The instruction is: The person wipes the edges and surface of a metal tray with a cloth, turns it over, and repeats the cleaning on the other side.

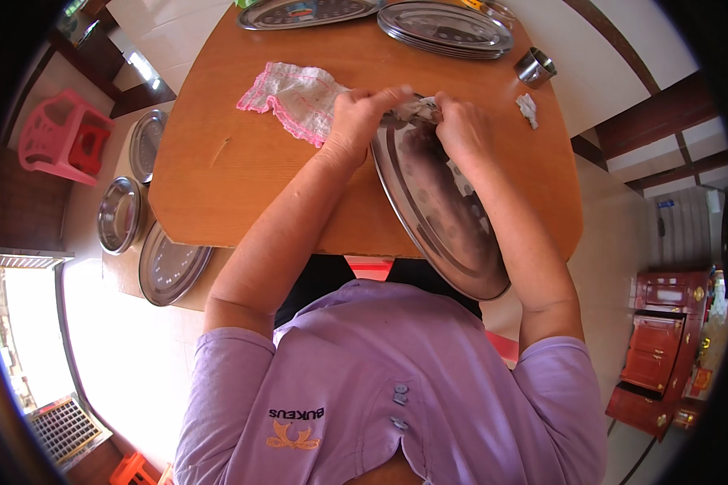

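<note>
An oval stainless-steel tray leans over the table's near edge in front of me, tilted, its lower end beyond the tabletop. At its far end a crumpled whitish tissue or cloth lies between my hands. My right hand pinches the wad's right side. My left hand is at the wad's left end, thumb raised and slightly blurred; its other fingers are mostly hidden, so its grip is unclear. Beside it, a white cloth with a pink edge lies spread on the wooden table.
Stacked oval steel trays and another tray stand at the far edge. A steel cup and a crumpled tissue are at right. Lower left are a steel basin, an oval tray and a pink plastic chair.
</note>
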`<state>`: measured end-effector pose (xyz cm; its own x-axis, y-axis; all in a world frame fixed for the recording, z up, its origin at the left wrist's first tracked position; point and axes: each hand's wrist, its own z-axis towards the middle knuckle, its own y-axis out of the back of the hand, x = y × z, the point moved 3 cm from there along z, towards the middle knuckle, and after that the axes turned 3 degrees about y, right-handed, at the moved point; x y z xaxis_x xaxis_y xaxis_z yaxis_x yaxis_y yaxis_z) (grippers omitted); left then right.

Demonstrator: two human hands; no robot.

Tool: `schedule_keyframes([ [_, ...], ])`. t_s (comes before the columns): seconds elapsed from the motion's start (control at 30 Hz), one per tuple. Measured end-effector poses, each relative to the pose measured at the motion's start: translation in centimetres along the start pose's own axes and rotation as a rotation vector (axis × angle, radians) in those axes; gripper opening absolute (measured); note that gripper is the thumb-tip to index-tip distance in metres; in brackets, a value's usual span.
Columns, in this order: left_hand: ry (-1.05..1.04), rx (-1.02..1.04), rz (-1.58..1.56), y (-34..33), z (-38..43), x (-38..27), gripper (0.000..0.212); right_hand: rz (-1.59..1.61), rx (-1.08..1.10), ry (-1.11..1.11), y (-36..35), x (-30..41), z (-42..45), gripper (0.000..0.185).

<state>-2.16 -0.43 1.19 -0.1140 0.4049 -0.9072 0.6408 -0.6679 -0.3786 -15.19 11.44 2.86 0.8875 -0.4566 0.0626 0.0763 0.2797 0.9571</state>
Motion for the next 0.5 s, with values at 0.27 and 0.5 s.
schedule_keyframes([
  [0.27, 0.146, 0.040, 0.015, 1.5, 0.9, 0.6, 0.025, 0.237, -0.233, 0.199, -0.4, 2.3, -0.4, 0.010],
  [0.5, 0.066, 0.089, 0.064, 1.4, 1.2, 1.6, 0.030, 0.146, -0.098, 0.136, -1.1, 3.3, 1.3, 0.012],
])
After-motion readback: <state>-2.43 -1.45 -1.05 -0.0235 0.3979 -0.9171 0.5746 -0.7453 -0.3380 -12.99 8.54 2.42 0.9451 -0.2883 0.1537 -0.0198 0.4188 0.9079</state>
